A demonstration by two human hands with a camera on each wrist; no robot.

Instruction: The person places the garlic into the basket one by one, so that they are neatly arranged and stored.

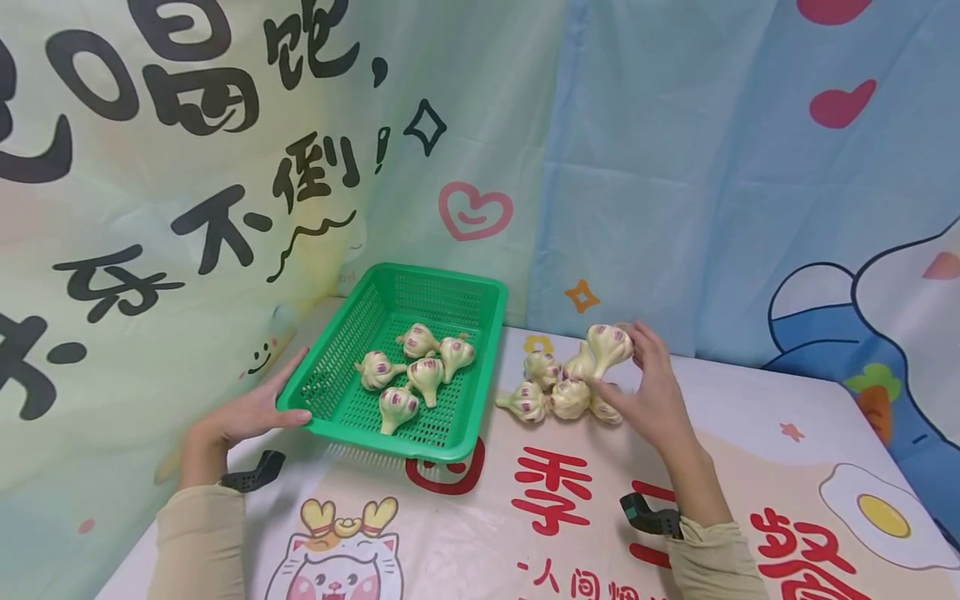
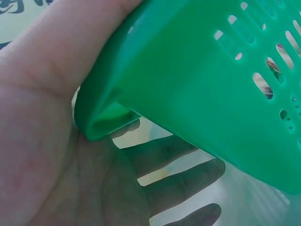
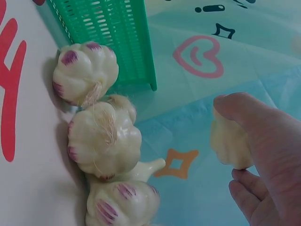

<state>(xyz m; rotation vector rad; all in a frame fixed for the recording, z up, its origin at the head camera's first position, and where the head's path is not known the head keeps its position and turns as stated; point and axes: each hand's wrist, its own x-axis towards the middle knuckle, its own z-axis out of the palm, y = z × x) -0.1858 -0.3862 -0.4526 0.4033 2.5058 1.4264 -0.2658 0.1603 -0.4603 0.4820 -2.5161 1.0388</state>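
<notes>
My left hand [image 1: 258, 408] holds the left front corner of a green plastic basket [image 1: 491, 350]. In the left wrist view its thumb lies over the basket's rim [image 2: 94, 110] and the fingers [image 2: 186, 186] spread below on the outside. Several garlic bulbs [image 1: 399, 407] lie in the basket. My right hand [image 1: 660, 396] pinches a garlic bulb [image 1: 609, 343] above a small pile of garlic bulbs [image 1: 570, 398] to the right of the basket. From the right wrist, the held bulb [image 3: 228, 139] shows between thumb and fingers, apart from the piled bulbs [image 3: 106, 139].
The table [image 1: 465, 550] wears a printed cover with red characters, a cartoon cat [image 1: 333, 558] and a fried egg [image 1: 885, 512]. Printed cloth [image 1: 630, 167] hangs behind and on the left, close to the basket. A small black device [image 1: 648, 517] sits on each wrist.
</notes>
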